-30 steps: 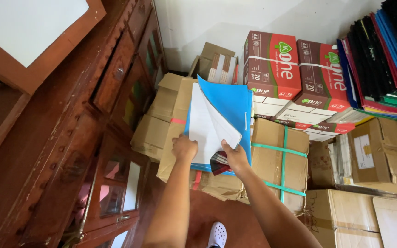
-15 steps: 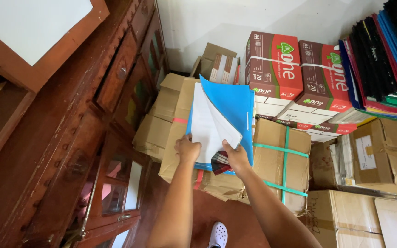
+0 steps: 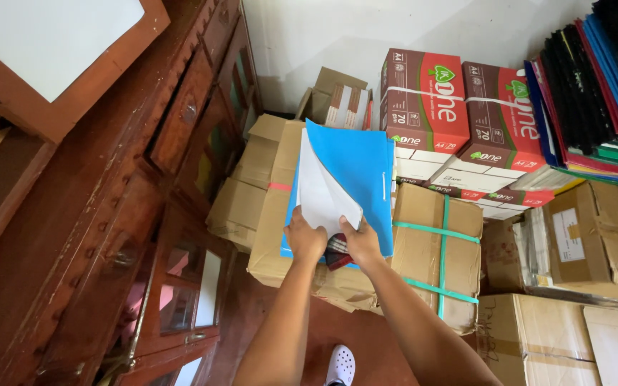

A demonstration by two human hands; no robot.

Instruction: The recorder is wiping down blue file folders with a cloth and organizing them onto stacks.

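- We cannot make out the small dark red and black patterned thing [image 3: 336,251] under the lower edge of the white sheets [image 3: 321,194]; most of it is covered by paper and fingers.
- Our left hand [image 3: 305,238] is closed on the lower edge of the white sheets, fingers curled over them; how far the thumb reaches underneath is hidden.
- Our right hand [image 3: 360,239] pinches the curling lower right corner of the same sheets, just beside the left hand (the two nearly touch).
- The sheets lie inside an open blue folder [image 3: 355,179], which rests tilted on a brown cardboard box [image 3: 270,236] crossed by a pink strap; the folder's lower left corner is hidden by our left hand.
- Right of it stands a cardboard box tied with green straps [image 3: 434,243], shut, so its contents are unseen.
- Behind are red and white paper cartons [image 3: 459,107], closed, stacked on flatter ones.
- A stack of coloured folders [image 3: 595,93] is cut off at the right edge.
- The wooden cabinet [image 3: 144,179] on the left is cut off at the frame's edge; things behind its glass doors are too dim to tell.
- A white shoe [image 3: 340,364] shows at the bottom, partly cut off.
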